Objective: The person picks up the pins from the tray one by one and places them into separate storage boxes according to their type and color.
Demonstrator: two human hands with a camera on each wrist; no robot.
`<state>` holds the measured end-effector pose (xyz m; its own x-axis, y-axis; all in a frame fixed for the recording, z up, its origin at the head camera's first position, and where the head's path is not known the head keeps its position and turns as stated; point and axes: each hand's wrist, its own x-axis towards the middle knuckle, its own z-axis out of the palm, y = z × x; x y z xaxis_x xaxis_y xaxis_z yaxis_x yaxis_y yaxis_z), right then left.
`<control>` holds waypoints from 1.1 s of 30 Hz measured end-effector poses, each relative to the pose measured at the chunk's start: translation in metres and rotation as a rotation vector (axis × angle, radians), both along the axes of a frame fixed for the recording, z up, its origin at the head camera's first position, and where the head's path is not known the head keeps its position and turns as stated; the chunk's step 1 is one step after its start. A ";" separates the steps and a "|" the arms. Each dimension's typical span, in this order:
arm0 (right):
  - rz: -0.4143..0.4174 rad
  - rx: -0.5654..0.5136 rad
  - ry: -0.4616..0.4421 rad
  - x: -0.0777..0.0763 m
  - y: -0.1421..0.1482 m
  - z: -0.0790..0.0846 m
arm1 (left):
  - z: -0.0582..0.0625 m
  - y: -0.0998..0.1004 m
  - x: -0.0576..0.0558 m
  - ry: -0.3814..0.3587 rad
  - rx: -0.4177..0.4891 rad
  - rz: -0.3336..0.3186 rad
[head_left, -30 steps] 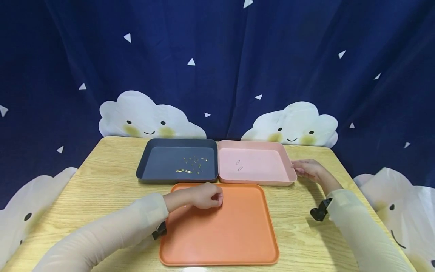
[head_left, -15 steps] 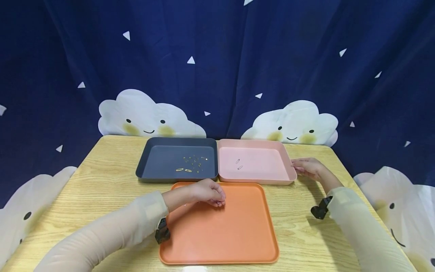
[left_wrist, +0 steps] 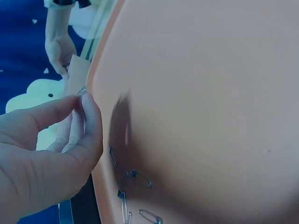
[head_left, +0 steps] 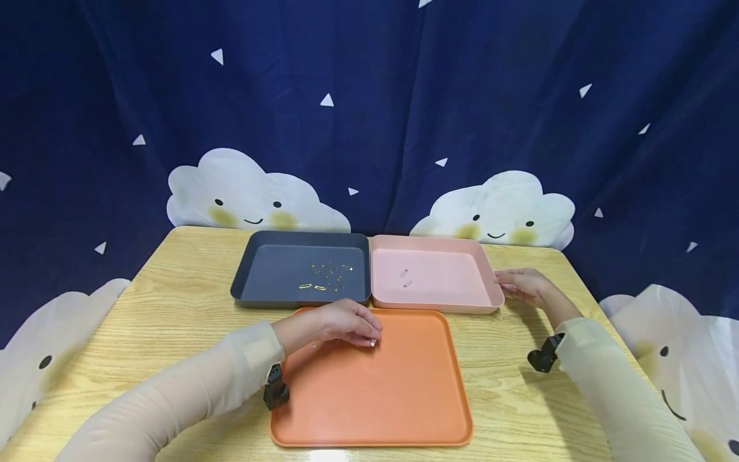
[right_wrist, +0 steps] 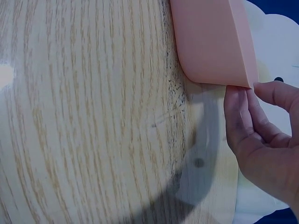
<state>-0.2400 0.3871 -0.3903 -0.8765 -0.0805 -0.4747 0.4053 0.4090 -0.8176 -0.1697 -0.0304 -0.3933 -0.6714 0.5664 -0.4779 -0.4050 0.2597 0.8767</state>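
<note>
My left hand point(head_left: 346, 321) is over the back left of the orange tray point(head_left: 404, 398). Between thumb and fingertips it pinches a silver safety pin point(left_wrist: 81, 91), as the left wrist view shows. Below that hand, several more safety pins point(left_wrist: 141, 179) lie on the orange tray near its rim; in the head view the hand mostly hides them. My right hand point(head_left: 522, 285) holds the right side of the pink tray point(head_left: 444, 276), thumb at the rim and fingers against the outer wall point(right_wrist: 215, 70). Two silver safety pins point(head_left: 407, 283) lie inside the pink tray.
Left of the pink tray, side by side with it, is a dark grey tray point(head_left: 271, 273) bearing several gold-coloured pins point(head_left: 320, 288). Both stand behind the orange tray on a wooden table point(head_left: 190, 289). A blue curtain point(head_left: 369, 115) with clouds hangs behind.
The left hand has turned and lifted slightly from the orange tray, and a safety pin now shows at its fingertips. The right hand has stayed at the pink tray's side.
</note>
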 end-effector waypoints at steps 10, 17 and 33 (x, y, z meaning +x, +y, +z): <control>-0.013 -0.033 0.003 0.000 0.000 -0.003 | 0.005 0.003 -0.005 -0.039 0.003 0.015; -0.003 -0.010 0.006 0.001 0.001 -0.003 | 0.020 0.010 -0.015 0.015 0.007 0.018; 0.026 0.005 0.007 0.000 0.001 0.002 | 0.053 0.037 -0.074 0.165 -0.162 0.063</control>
